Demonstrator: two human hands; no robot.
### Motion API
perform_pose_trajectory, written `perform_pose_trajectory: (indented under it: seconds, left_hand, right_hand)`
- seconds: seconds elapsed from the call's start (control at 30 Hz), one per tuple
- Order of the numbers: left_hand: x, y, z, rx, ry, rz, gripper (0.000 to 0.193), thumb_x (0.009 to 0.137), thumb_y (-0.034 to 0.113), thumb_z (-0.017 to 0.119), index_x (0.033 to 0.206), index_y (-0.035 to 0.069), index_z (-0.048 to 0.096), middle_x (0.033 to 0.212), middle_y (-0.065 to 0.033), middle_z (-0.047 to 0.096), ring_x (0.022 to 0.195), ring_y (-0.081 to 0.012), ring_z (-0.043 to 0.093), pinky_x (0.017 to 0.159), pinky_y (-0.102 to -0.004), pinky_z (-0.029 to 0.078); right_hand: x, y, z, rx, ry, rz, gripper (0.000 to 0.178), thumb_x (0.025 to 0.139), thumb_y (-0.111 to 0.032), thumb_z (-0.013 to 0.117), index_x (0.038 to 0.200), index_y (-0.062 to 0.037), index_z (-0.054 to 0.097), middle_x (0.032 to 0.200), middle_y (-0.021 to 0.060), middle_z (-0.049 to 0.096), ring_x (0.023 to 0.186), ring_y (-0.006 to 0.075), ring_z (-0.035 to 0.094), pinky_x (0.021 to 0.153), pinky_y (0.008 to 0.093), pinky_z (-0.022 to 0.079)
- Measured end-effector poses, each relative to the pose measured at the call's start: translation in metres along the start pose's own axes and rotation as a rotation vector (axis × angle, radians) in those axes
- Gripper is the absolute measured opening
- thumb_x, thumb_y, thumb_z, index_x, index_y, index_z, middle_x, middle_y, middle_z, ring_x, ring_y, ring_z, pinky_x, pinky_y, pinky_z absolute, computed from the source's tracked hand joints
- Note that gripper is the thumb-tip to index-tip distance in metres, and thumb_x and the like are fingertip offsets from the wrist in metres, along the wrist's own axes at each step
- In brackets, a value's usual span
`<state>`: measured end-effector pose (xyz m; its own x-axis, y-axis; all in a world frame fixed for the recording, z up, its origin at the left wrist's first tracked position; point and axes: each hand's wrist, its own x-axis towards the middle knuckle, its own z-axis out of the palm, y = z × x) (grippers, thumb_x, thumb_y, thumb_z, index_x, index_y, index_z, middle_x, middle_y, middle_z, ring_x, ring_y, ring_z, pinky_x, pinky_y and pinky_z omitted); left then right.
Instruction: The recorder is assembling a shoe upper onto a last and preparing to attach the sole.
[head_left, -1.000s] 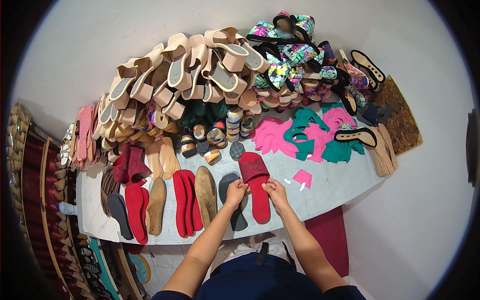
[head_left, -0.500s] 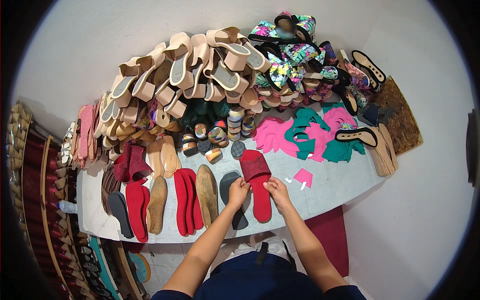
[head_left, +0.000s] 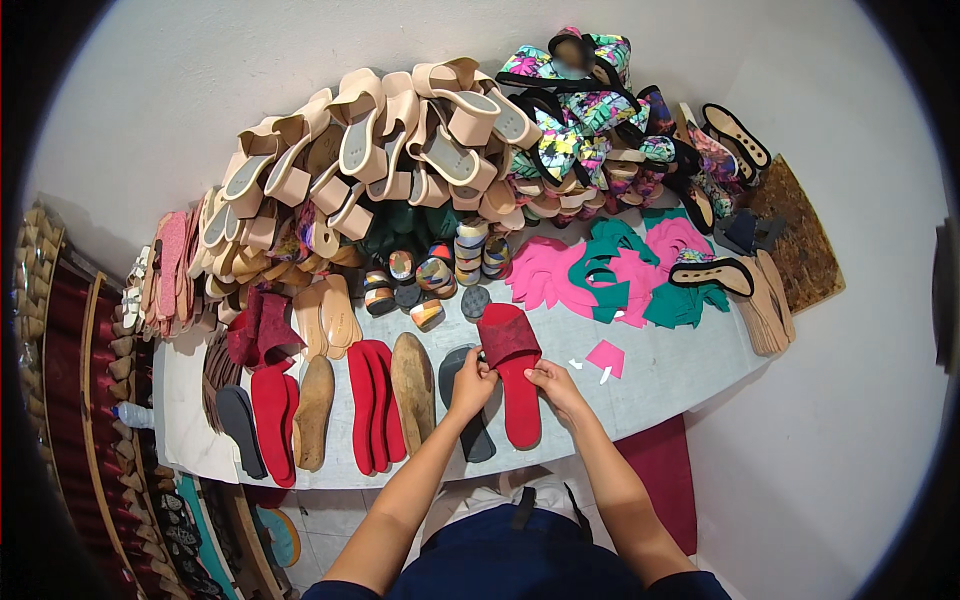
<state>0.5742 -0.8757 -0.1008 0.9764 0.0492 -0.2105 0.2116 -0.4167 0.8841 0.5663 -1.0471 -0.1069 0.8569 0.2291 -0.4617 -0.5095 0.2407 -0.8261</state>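
A red slide sandal (head_left: 522, 408) with a dark red patterned strap is held between my two hands, toe pointing away from me. My left hand (head_left: 474, 380) grips its left edge near the strap, fingers closed. On the opposite edge, my right hand (head_left: 549, 380) pinches the sole just below the strap. Under my left hand and wrist lies a dark grey sole (head_left: 478, 440), partly covered. To the left stand a wooden shoe last (head_left: 413, 385), a row of red soles (head_left: 370, 405), a second wooden last (head_left: 314, 412), more red soles (head_left: 272, 425) and dark grey soles (head_left: 240, 430).
Heeled beige sandals (head_left: 362, 140) are heaped along the back of the table (head_left: 660, 400), beside floral sandals (head_left: 580, 140). Pink and green cut pieces (head_left: 600, 268) lie at the right. Colourful heel blocks (head_left: 437, 275) stand mid-table. Dark red straps (head_left: 270, 330) rest at the left.
The sandal and both hands have shifted very slightly to the left. My grip on the sandal looks the same.
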Motion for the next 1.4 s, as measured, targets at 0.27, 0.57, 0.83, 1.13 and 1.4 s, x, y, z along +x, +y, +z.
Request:
perform_pose_trajectory:
  seconds: [0.27, 0.57, 0.83, 1.13, 1.4]
  left_hand:
    - [0.006, -0.016, 0.005, -0.07, -0.005, -0.006, 0.025, 0.073, 0.005, 0.055, 0.097, 0.0, 0.053, 0.068, -0.0043, 0.056, 0.062, -0.0105, 0.053, 0.059, -0.0249, 0.043]
    - [0.018, -0.025, -0.005, -0.443, -0.338, -0.163, 0.013, 0.078, 0.001, 0.052, 0.09, 0.001, 0.056, 0.076, -0.0012, 0.057, 0.067, -0.009, 0.053, 0.063, -0.0216, 0.043]
    - [0.019, -0.025, -0.015, -0.33, -0.437, -0.23, 0.014, 0.076, 0.004, 0.054, 0.09, 0.0, 0.055, 0.075, -0.0036, 0.058, 0.066, -0.01, 0.054, 0.062, -0.0226, 0.044]
    - [0.009, -0.017, -0.008, -0.827, -0.539, -0.269, 0.023, 0.081, 0.008, 0.053, 0.103, 0.002, 0.052, 0.096, -0.0051, 0.059, 0.083, -0.0109, 0.056, 0.076, -0.0233, 0.043]
    - [-0.007, -0.018, 0.013, -0.739, -0.087, -0.198, 0.039, 0.081, 0.007, 0.057, 0.112, -0.003, 0.036, 0.091, -0.0131, 0.059, 0.079, -0.0145, 0.058, 0.069, -0.0253, 0.047]
  right_hand:
    - [0.003, 0.0, 0.003, -0.003, -0.019, 0.006, 0.014, 0.081, -0.015, 0.057, 0.09, -0.0038, 0.055, 0.079, 0.0013, 0.058, 0.071, 0.008, 0.054, 0.066, 0.0215, 0.042]
    - [0.0, -0.004, 0.003, 0.006, -0.058, 0.043, 0.015, 0.082, -0.016, 0.056, 0.09, -0.0037, 0.056, 0.082, 0.0021, 0.059, 0.075, 0.0092, 0.054, 0.069, 0.0227, 0.042]
    - [0.001, -0.004, 0.007, -0.023, -0.07, 0.064, 0.018, 0.08, -0.015, 0.058, 0.094, -0.0037, 0.056, 0.084, 0.0018, 0.059, 0.076, 0.0095, 0.054, 0.069, 0.0233, 0.043]
    - [0.011, 0.007, -0.001, -0.034, -0.05, 0.032, 0.022, 0.08, -0.013, 0.059, 0.097, 0.0, 0.055, 0.088, 0.0052, 0.058, 0.079, 0.011, 0.055, 0.072, 0.0246, 0.043]
    - [0.008, 0.006, 0.013, -0.224, 0.072, -0.16, 0.044, 0.076, -0.008, 0.062, 0.113, 0.0031, 0.041, 0.076, 0.0011, 0.052, 0.067, 0.0073, 0.049, 0.059, 0.0203, 0.041]
